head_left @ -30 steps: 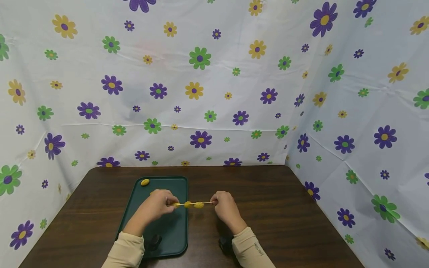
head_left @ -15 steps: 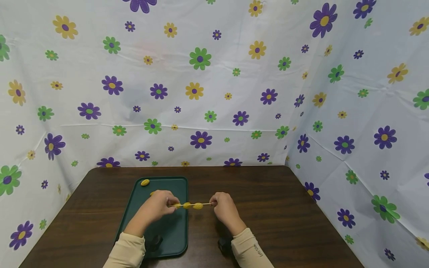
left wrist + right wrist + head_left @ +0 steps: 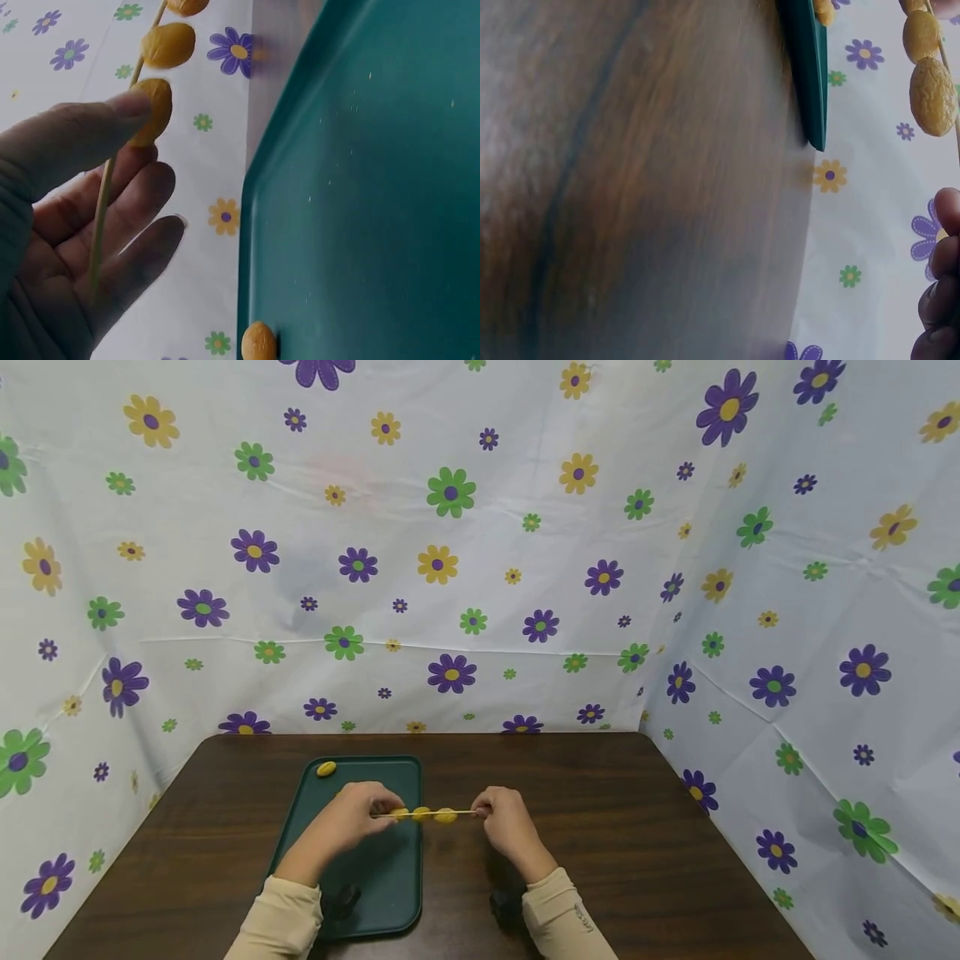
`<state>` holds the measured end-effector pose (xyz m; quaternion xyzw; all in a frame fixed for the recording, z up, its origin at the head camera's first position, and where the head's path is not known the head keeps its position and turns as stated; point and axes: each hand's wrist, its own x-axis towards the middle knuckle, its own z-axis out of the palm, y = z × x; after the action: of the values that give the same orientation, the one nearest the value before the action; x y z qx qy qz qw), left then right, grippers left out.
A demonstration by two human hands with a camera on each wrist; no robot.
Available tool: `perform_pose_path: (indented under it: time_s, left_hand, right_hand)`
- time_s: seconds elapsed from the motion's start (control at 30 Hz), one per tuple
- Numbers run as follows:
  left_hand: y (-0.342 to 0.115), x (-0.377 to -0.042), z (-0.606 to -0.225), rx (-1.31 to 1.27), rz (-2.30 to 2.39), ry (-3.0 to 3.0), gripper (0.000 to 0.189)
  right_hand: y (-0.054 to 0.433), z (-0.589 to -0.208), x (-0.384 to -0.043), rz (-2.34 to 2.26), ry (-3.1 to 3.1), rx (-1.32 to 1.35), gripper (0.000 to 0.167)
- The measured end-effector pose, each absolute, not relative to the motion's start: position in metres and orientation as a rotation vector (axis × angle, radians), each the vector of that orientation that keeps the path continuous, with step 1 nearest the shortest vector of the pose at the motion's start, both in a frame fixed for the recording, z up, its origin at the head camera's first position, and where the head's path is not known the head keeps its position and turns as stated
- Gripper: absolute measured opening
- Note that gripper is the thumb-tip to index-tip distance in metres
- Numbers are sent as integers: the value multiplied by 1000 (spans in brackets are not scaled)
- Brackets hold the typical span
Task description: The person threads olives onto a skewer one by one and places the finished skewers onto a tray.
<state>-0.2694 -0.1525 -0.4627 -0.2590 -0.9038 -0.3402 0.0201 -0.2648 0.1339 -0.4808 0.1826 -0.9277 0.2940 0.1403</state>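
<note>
Left hand (image 3: 356, 810) pinches one of three yellow date-like fruits (image 3: 169, 45) on a wooden skewer (image 3: 100, 217), right hand (image 3: 512, 822) has the other end pinched, green tray (image 3: 382, 902) partly underneath.

Here's the dark wood-grain desk (image 3: 637, 843), far corners rounded, and a green rectangular tray (image 3: 386, 885) lies flat on it, nearer the left edge than the right, just short of the far edge.

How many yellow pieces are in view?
4 plainly visible. Along the stick: a first piece at the left hand, a middle piece, an outer piece towards the right hand. A loose piece lies far left on the green tray. The left hand may hide more.
</note>
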Motion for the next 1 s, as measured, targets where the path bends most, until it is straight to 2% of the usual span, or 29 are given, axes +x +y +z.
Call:
perform_pose_path:
  time_s: [0.2, 0.57, 1.0]
  left_hand:
    - [-175, -274, -464, -777, -964, -2823, 20]
    - [-210, -285, -477, -367, -782, -2941, 34]
    - [-218, -303, -499, -322, -640, -3012, 38]
  right_hand:
    - [142, -480, -267, 843, -2691, 491, 26]
    - [157, -485, -270, 835, -2675, 455, 27]
    - [162, -485, -271, 842, -2687, 422, 23]
